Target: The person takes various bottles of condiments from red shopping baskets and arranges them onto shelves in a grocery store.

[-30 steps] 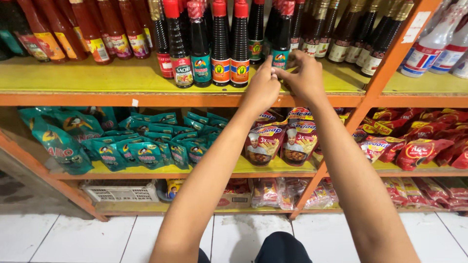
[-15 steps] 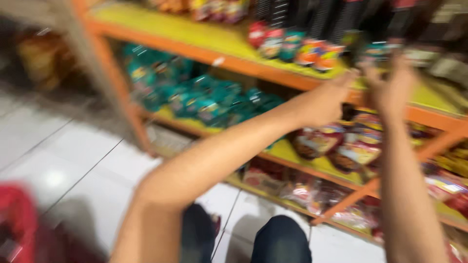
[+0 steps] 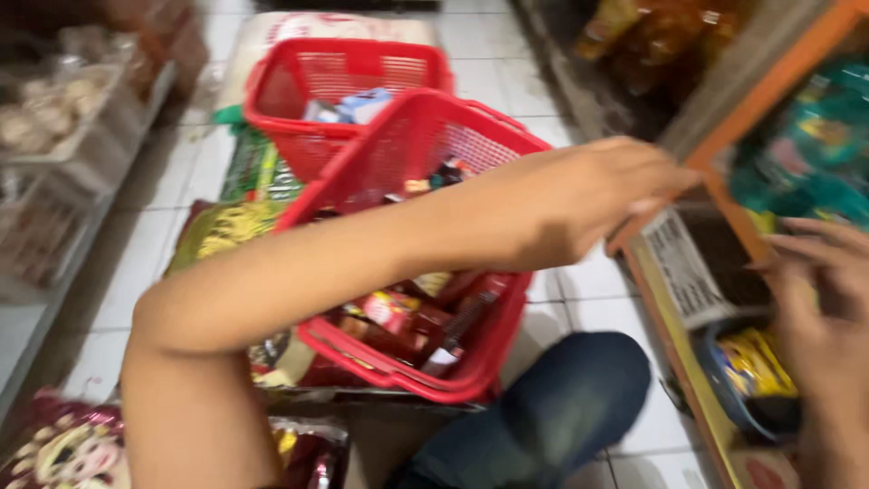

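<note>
Above the red basket (image 3: 412, 163), the left hand (image 3: 579, 204) hovers, grip loose and empty; the right hand (image 3: 828, 308) spreads open beside the shelf (image 3: 769, 100).

Your left forearm (image 3: 362, 263) crosses above the near red basket (image 3: 471, 362); orange shelf frame (image 3: 760, 100) blocks right; bare floor tiles (image 3: 588, 308) lie between.

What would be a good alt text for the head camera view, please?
A person's left hand reaches over a red basket of packaged goods on a tiled floor; the right hand hovers near an orange shelf.
</note>
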